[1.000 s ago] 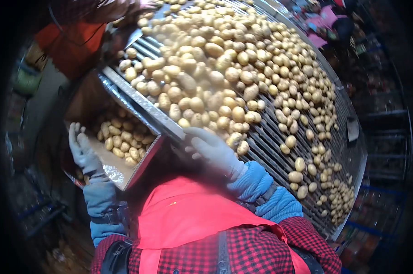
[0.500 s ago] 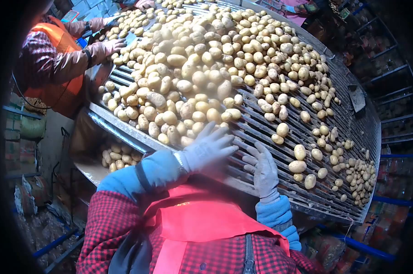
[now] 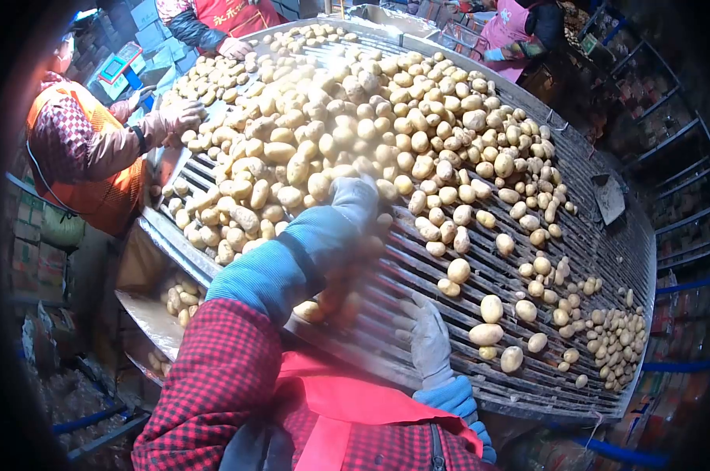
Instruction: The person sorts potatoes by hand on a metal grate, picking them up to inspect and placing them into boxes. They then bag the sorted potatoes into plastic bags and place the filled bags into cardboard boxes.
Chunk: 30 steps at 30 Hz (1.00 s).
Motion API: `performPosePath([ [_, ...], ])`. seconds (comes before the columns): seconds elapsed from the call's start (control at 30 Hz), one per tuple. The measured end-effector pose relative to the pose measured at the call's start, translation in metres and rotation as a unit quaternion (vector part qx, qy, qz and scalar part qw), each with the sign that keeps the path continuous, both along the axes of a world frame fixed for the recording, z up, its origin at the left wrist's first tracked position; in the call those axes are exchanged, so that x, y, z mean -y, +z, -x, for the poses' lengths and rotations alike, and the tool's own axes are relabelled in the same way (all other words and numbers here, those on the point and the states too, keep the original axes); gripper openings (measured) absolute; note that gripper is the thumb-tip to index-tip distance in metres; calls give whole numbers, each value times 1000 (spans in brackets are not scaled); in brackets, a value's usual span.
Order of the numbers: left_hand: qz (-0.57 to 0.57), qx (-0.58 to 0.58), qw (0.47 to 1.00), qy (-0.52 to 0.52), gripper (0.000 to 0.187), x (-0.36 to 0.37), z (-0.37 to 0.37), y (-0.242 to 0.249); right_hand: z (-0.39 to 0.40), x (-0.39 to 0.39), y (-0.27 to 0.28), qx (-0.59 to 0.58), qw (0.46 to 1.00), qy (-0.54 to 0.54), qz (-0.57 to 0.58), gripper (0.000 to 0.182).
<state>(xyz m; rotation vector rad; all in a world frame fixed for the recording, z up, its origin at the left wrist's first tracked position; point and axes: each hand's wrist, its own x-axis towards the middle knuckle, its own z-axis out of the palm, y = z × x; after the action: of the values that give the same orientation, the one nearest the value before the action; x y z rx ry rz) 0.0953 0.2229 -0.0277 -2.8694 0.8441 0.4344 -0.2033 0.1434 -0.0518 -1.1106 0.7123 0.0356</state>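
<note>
A big heap of potatoes (image 3: 292,149) covers the left and middle of a slatted metal table (image 3: 394,290). My left hand (image 3: 353,202), in a pale glove below a blue sleeve cover, reaches into the near edge of the heap. Its fingers are blurred and partly hidden among the potatoes. Closer to my body, my right hand (image 3: 429,341), gloved too, rests open on the slats at the near edge, holding nothing. A few loose potatoes (image 3: 488,322) lie to the right of it. One potato shows under my left forearm.
A co-worker in an orange vest (image 3: 108,157) has hands at the heap's left side. Other people stand at the far edge. A flat scoop-like metal piece (image 3: 608,198) lies at right, near small potatoes (image 3: 615,337). More potatoes (image 3: 181,298) sit below the table's left edge.
My left hand has moved forward from the near edge into the heap. My right hand stays on the slats. The view has shifted, showing more of the people at the far side.
</note>
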Motion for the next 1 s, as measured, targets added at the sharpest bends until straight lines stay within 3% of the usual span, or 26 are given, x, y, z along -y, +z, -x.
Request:
performPosePath([
  [0.17, 88, 68, 992, -53, 42, -9, 21, -10, -2, 2, -1, -1, 1000, 9, -8, 58],
  [0.3, 75, 53, 993, -70, 45, -10, 3, -8, -3, 2, 0, 0, 1000, 19, -2, 56],
  [0.4, 184, -12, 981, -68, 53, -30, 8, 10, -4, 4, 4, 16, 999, 29, -19, 55],
  [0.47, 386, -101, 914, -72, 59, -59, 3, -8, -6, 6, 7, 29, 998, 49, -38, 55],
  [0.5, 458, -214, 863, 25, 60, -66, 9, -3, -6, 4, 2, 23, 999, 38, -21, 56],
  [0.57, 572, -414, 684, 186, 56, -81, 22, 7, -2, 4, -6, 22, 999, 42, 18, 60],
  [0.6, 622, -414, 649, 143, 54, -92, 28, 12, -6, 3, 2, 11, 998, 1, -55, 61],
  [0.63, 667, -418, 609, 98, 53, -104, 34, 16, -4, 4, -2, 10, 998, -5, -55, 61],
  [0.67, 706, -520, 453, 161, 54, -111, 38, 16, -3, 6, -7, 10, 998, -5, -54, 61],
  [0.73, 728, -543, 371, 192, 63, -127, 51, 15, -2, 8, -10, 23, 999, 13, -42, 59],
  [0.8, 705, -580, 347, 214, 73, -144, 57, 15, -3, 6, -10, 23, 1000, 15, -15, 59],
  [0.87, 736, -567, 316, 191, 72, -147, 67, 15, -5, 10, -12, 17, 997, -5, -74, 59],
  [1.0, 736, -522, 334, 274, 64, -155, 79, 11, 0, 9, -10, 14, 997, -19, -67, 56],
])
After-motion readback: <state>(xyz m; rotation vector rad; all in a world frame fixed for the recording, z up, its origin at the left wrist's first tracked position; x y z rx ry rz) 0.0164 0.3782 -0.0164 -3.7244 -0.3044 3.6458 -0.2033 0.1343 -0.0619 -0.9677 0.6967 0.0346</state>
